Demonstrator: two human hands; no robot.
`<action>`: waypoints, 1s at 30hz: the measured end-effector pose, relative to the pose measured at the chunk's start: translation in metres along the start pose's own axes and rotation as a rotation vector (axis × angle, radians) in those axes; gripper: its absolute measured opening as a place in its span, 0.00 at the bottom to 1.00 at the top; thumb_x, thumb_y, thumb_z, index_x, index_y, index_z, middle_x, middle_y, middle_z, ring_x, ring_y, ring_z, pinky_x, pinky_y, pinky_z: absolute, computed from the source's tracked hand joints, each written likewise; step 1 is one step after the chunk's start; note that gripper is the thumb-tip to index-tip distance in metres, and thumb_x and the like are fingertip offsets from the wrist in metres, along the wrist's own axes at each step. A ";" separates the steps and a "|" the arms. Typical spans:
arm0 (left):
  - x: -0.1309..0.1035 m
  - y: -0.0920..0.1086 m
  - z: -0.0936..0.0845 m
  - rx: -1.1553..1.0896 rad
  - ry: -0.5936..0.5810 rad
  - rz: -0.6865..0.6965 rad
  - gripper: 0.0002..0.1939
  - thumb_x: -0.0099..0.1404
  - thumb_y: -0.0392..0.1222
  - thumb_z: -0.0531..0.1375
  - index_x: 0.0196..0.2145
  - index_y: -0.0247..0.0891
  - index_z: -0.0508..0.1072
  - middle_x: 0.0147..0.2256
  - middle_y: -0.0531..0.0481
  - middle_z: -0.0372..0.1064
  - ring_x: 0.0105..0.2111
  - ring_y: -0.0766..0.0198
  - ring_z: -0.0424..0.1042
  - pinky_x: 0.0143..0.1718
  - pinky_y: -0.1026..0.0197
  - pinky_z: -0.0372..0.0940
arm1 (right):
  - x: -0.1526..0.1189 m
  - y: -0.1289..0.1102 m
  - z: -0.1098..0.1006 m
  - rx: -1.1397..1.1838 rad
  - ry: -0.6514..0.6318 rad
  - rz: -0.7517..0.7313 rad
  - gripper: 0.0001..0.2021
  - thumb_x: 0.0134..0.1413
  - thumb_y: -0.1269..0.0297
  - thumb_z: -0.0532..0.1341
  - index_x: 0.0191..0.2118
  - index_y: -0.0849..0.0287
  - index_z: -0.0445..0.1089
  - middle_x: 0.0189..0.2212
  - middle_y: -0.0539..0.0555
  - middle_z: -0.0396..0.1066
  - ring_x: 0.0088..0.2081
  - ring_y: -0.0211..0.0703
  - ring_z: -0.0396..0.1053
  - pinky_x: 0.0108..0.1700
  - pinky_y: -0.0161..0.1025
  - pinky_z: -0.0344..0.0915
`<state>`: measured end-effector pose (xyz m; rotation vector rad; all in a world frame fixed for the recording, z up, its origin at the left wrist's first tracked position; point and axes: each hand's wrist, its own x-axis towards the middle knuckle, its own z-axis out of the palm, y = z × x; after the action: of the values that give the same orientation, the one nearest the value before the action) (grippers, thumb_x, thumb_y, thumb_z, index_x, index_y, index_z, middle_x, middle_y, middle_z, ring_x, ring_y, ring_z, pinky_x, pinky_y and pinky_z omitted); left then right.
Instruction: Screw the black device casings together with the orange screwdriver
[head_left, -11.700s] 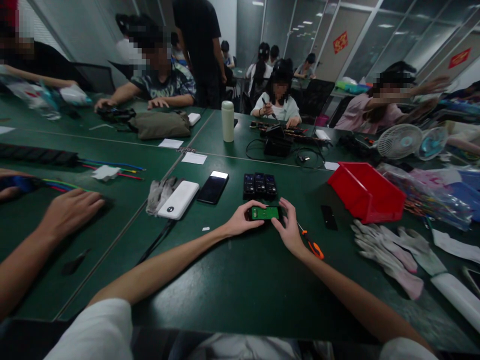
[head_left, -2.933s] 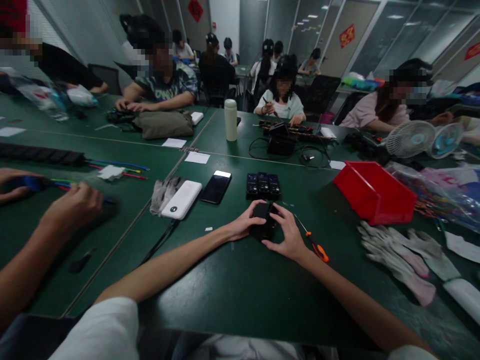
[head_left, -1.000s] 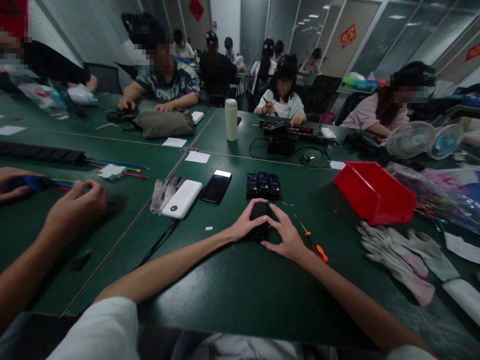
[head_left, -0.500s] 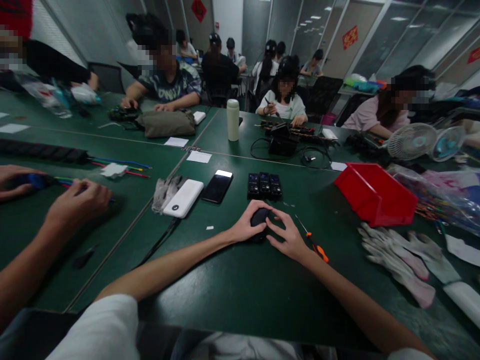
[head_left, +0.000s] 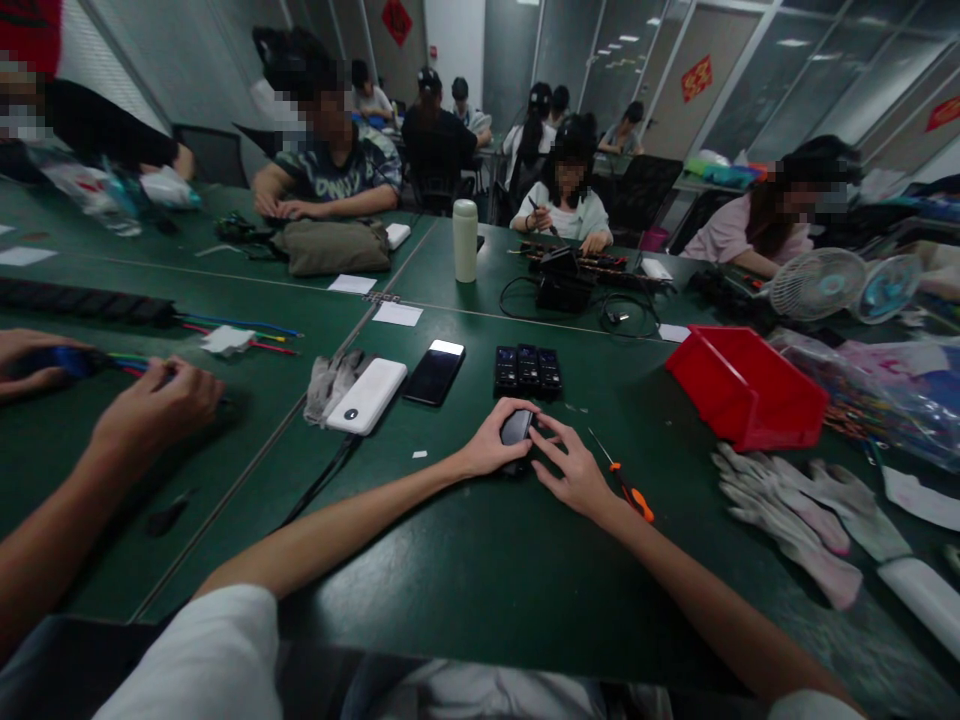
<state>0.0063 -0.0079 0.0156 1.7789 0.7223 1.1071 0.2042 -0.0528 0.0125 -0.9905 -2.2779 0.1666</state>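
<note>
My left hand (head_left: 491, 444) is wrapped round a small dark device (head_left: 516, 427), held just above the green table (head_left: 450, 560). From the other side, the fingertips of my right hand (head_left: 570, 462) press on the device's right edge. Three black modules (head_left: 527, 370) stand side by side just beyond my hands. An orange-handled screwdriver (head_left: 632, 490) lies right of my right hand. Left of the modules are a dark phone (head_left: 435, 372) and a white power bank (head_left: 367, 397) with a black cable.
A red bin (head_left: 746, 385) stands at the right, with grey gloves (head_left: 787, 510) before it. A co-worker's hands (head_left: 154, 410) hold wires at the left. Farther back are a pale bottle (head_left: 465, 240) and a fan (head_left: 817, 284). People sit across the table.
The device in my hands has tilted, and its upper face now looks lighter. My fingers have shifted slightly. The person across at the left has drawn their hands together.
</note>
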 end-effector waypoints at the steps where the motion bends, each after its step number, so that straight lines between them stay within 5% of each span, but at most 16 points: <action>1: 0.000 0.000 0.000 -0.001 0.009 -0.023 0.22 0.57 0.40 0.62 0.50 0.40 0.67 0.49 0.45 0.64 0.51 0.55 0.64 0.56 0.53 0.57 | 0.001 -0.002 -0.001 -0.015 -0.014 0.005 0.28 0.60 0.66 0.57 0.65 0.49 0.54 0.62 0.60 0.55 0.59 0.56 0.61 0.51 0.56 0.70; 7: 0.001 0.000 -0.004 0.015 0.023 -0.107 0.22 0.56 0.38 0.61 0.50 0.41 0.67 0.49 0.47 0.64 0.51 0.54 0.64 0.57 0.52 0.56 | -0.008 -0.002 -0.029 -0.126 -0.006 0.139 0.23 0.60 0.65 0.57 0.61 0.53 0.58 0.54 0.60 0.65 0.55 0.54 0.64 0.54 0.56 0.67; 14: 0.000 0.007 -0.005 -0.009 0.046 -0.183 0.22 0.55 0.38 0.60 0.49 0.42 0.69 0.48 0.49 0.64 0.50 0.54 0.64 0.57 0.51 0.56 | -0.083 0.024 -0.066 -0.321 0.022 0.459 0.29 0.50 0.48 0.63 0.55 0.58 0.64 0.47 0.62 0.68 0.48 0.60 0.67 0.46 0.57 0.68; 19: 0.001 0.007 -0.005 -0.014 0.048 -0.198 0.22 0.55 0.37 0.60 0.49 0.42 0.69 0.49 0.49 0.64 0.48 0.55 0.64 0.55 0.52 0.58 | -0.115 0.033 -0.071 -0.238 0.027 0.551 0.15 0.54 0.51 0.61 0.40 0.56 0.71 0.38 0.59 0.71 0.39 0.55 0.70 0.40 0.52 0.68; 25: 0.000 0.007 -0.004 -0.001 0.060 -0.181 0.22 0.56 0.38 0.60 0.49 0.42 0.68 0.50 0.49 0.64 0.50 0.54 0.64 0.55 0.52 0.57 | -0.077 0.031 -0.068 0.222 0.207 0.770 0.16 0.54 0.51 0.62 0.40 0.59 0.73 0.35 0.56 0.73 0.35 0.48 0.71 0.38 0.46 0.68; 30: -0.001 0.007 -0.004 0.000 0.061 -0.179 0.22 0.56 0.38 0.60 0.50 0.42 0.68 0.49 0.49 0.64 0.50 0.53 0.64 0.56 0.51 0.56 | -0.029 0.043 -0.041 0.783 0.425 0.801 0.15 0.51 0.57 0.66 0.43 0.58 0.71 0.30 0.51 0.69 0.30 0.40 0.69 0.33 0.40 0.69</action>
<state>0.0029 -0.0102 0.0227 1.6515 0.8994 1.0438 0.2697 -0.0480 0.0154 -1.2591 -1.1497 0.9857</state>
